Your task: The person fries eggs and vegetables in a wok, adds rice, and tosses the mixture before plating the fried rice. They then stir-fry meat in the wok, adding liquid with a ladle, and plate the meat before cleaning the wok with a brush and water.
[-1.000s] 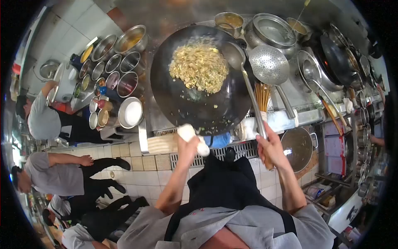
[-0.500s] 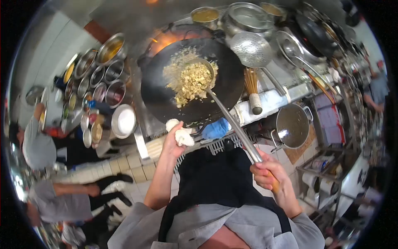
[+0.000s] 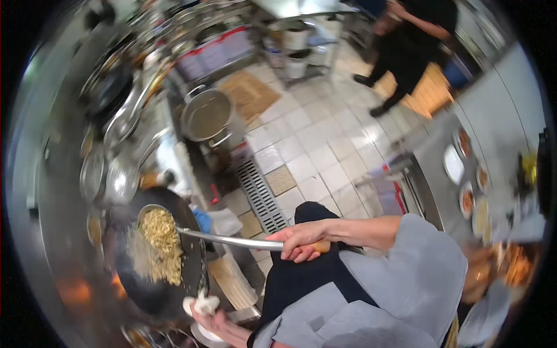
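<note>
My right hand (image 3: pixel 303 239) is closed round the wooden-ended handle of a long metal ladle (image 3: pixel 232 239). The ladle's bowl lies in the black wok (image 3: pixel 130 284), filled with chopped, yellowish food (image 3: pixel 159 232). More of this food spreads across the wok beside the bowl. At the wok's near edge, my left hand (image 3: pixel 212 322) is closed on a bunched white cloth (image 3: pixel 202 304). The cloth lies against the wok's rim area; the wok's handle is hidden. A blue cloth (image 3: pixel 201 220) hangs by the rim.
A large pot (image 3: pixel 209 116) stands beyond the stove edge, near a floor drain (image 3: pixel 261 194). A perforated skimmer (image 3: pixel 122 181) lies past the wok. Another person in black (image 3: pixel 412 46) stands at the upper right. Small plates (image 3: pixel 466 200) sit on a counter at right.
The view has swung round to the right, so the wok now appears at lower left. Food has gathered in the ladle's bowl since the earliest frame. Flames show beside the wok.
</note>
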Demonstrator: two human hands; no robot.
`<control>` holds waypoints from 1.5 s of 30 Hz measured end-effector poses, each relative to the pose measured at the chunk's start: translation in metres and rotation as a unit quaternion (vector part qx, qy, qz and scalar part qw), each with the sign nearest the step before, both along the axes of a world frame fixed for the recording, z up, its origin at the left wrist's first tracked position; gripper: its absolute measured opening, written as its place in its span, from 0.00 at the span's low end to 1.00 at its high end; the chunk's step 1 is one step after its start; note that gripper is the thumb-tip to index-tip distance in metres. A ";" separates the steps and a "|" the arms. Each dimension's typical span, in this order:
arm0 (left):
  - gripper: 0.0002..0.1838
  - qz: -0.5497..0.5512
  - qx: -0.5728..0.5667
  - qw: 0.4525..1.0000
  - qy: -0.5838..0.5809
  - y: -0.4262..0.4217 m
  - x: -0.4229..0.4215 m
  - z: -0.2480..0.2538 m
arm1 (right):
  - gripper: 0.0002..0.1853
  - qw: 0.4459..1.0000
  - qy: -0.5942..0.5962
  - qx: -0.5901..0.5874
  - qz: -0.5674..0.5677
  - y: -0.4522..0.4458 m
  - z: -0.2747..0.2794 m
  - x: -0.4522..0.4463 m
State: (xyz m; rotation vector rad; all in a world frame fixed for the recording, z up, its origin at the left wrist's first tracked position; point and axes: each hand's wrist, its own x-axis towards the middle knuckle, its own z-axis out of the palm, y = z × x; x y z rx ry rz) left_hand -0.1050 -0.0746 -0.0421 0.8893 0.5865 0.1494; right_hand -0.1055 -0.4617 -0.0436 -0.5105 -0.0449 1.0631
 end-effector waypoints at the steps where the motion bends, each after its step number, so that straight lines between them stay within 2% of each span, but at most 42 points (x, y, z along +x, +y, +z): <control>1: 0.08 -0.045 0.037 0.998 -0.008 0.002 -0.005 0.006 | 0.43 0.999 0.001 0.003 -0.033 -0.009 0.004 -0.018; 2: 0.07 -0.020 0.061 0.998 -0.014 0.016 -0.001 -0.012 | 0.43 0.998 0.003 0.010 -0.061 -0.023 0.003 -0.033; 3: 0.09 -0.055 -0.184 0.980 0.045 0.028 0.008 -0.006 | 0.42 0.996 0.005 0.015 -0.085 -0.033 0.003 -0.052; 4: 0.17 -0.041 -0.407 0.901 0.148 0.040 0.015 0.000 | 0.41 0.992 0.017 0.011 -0.125 -0.041 0.003 -0.074; 5: 0.17 -0.123 -0.275 0.939 0.163 0.044 0.016 0.056 | 0.41 0.984 0.029 0.009 -0.176 -0.011 0.042 -0.100; 6: 0.16 -0.193 -0.120 0.961 0.154 -0.015 -0.003 0.099 | 0.41 0.976 0.032 0.029 -0.214 -0.025 0.045 -0.128; 7: 0.16 -0.265 0.028 0.953 0.142 -0.039 -0.002 0.126 | 0.40 0.965 0.041 0.039 -0.257 -0.020 0.060 -0.145; 8: 0.16 -0.313 -0.411 0.851 0.093 -0.008 0.018 0.116 | 0.37 0.944 0.057 0.016 -0.326 0.010 0.076 -0.155; 9: 0.15 -0.347 -0.389 0.844 0.128 0.023 0.039 0.100 | 0.37 0.923 0.068 -0.009 -0.378 0.027 0.088 -0.175; 10: 0.16 -0.384 -0.322 0.843 0.194 0.052 0.064 0.077 | 0.37 0.902 0.079 -0.025 -0.424 0.035 0.099 -0.197; 11: 0.18 -0.445 -0.296 0.800 0.274 0.079 0.088 0.061 | 0.36 0.880 0.090 -0.037 -0.465 0.039 0.114 -0.220; 12: 0.21 -0.534 -0.310 0.675 0.404 0.115 0.129 0.033 | 0.36 0.853 0.107 -0.028 -0.510 0.045 0.140 -0.242; 13: 0.11 -0.500 -0.219 0.791 0.277 0.065 0.103 0.070 | 0.36 0.822 0.110 -0.047 -0.557 0.056 0.153 -0.253; 14: 0.04 -0.446 -0.097 0.876 0.154 0.016 0.078 0.108 | 0.36 0.790 0.113 -0.063 -0.600 0.065 0.165 -0.263; 15: 0.05 -0.452 -0.139 0.874 0.113 -0.004 0.067 0.134 | 0.37 0.755 0.114 -0.078 -0.641 0.084 0.177 -0.278; 16: 0.05 -0.406 -0.078 0.894 0.173 -0.022 0.064 0.157 | 0.37 0.728 0.095 -0.044 -0.678 0.095 0.181 -0.290; 19: 0.06 -0.499 -0.069 0.854 0.128 -0.037 0.082 0.166 | 0.35 0.603 0.102 -0.112 -0.783 0.094 0.205 -0.298; 20: 0.06 -0.492 -0.084 0.847 0.182 -0.046 0.082 0.179 | 0.34 0.558 0.111 -0.177 -0.803 0.091 0.210 -0.298; 21: 0.06 -0.484 -0.065 0.862 0.137 -0.055 0.077 0.185 | 0.33 0.512 0.120 -0.242 -0.816 0.085 0.209 -0.297; 23: 0.06 -0.556 -0.041 0.813 0.165 -0.055 0.085 0.190 | 0.34 0.436 0.153 -0.344 -0.817 0.073 0.208 -0.300; 24: 0.06 -0.571 -0.056 0.796 0.194 -0.055 0.088 0.196 | 0.35 0.430 0.170 -0.373 -0.805 0.069 0.208 -0.303; 25: 0.05 -0.564 -0.048 0.805 0.180 -0.063 0.075 0.218 | 0.37 0.422 0.184 -0.401 -0.792 0.065 0.209 -0.310; 27: 0.05 -0.613 -0.091 0.771 0.143 -0.075 0.081 0.205 | 0.39 0.410 0.194 -0.455 -0.766 0.055 0.196 -0.323; 30: 0.06 -0.621 -0.058 0.769 0.139 -0.087 0.091 0.200 | 0.38 0.385 0.191 -0.524 -0.736 0.070 0.192 -0.330; 33: 0.06 -0.629 -0.015 0.765 0.135 -0.099 0.078 0.224 | 0.35 0.343 0.194 -0.575 -0.717 0.103 0.189 -0.327; 35: 0.05 -0.633 -0.013 0.762 0.134 -0.109 0.084 0.212 | 0.35 0.316 0.205 -0.620 -0.688 0.116 0.172 -0.329; 37: 0.06 -0.645 -0.044 0.753 0.121 -0.124 0.094 0.196 | 0.36 0.211 0.159 -0.754 -0.601 0.116 0.122 -0.327; 39: 0.07 -0.680 -0.052 0.723 0.112 -0.129 0.104 0.189 | 0.36 0.162 0.160 -0.812 -0.538 0.135 0.109 -0.319; 41: 0.08 -0.709 -0.064 0.695 0.099 -0.142 0.113 0.186 | 0.36 0.176 0.201 -0.812 -0.518 0.158 0.125 -0.295; 42: 0.08 -0.726 -0.051 0.679 0.096 -0.146 0.120 0.187 | 0.38 0.206 0.231 -0.798 -0.517 0.175 0.148 -0.283; 45: 0.09 -0.736 -0.029 0.671 0.087 -0.164 0.129 0.192 | 0.38 0.217 0.198 -0.755 -0.587 0.224 0.160 -0.245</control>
